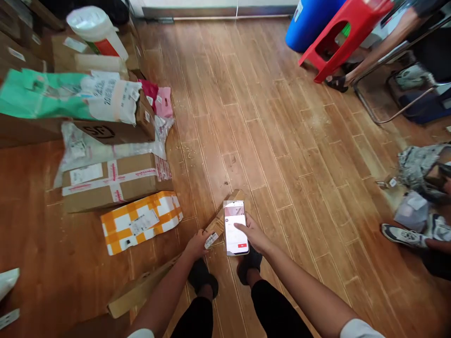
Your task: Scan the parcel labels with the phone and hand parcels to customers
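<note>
My right hand [256, 234] grips a smartphone [235, 234] with a lit, mostly white screen and a small red button low on it. The thumb rests over the screen. In my left hand [196, 244] is the near end of a long narrow cardboard box [217, 223], its fingers closed around it. A white barcode label [211, 240] shows on that end. The box slants away to the upper right, and the phone covers part of it from my view.
Parcels lie to the left: an orange-checked package [141, 221], a taped carton [116, 180] and a green bag [45, 96]. A white bucket [97, 30] stands behind. At right are a red stool [343, 35], a blue bin [310, 23], and other people's feet [405, 234].
</note>
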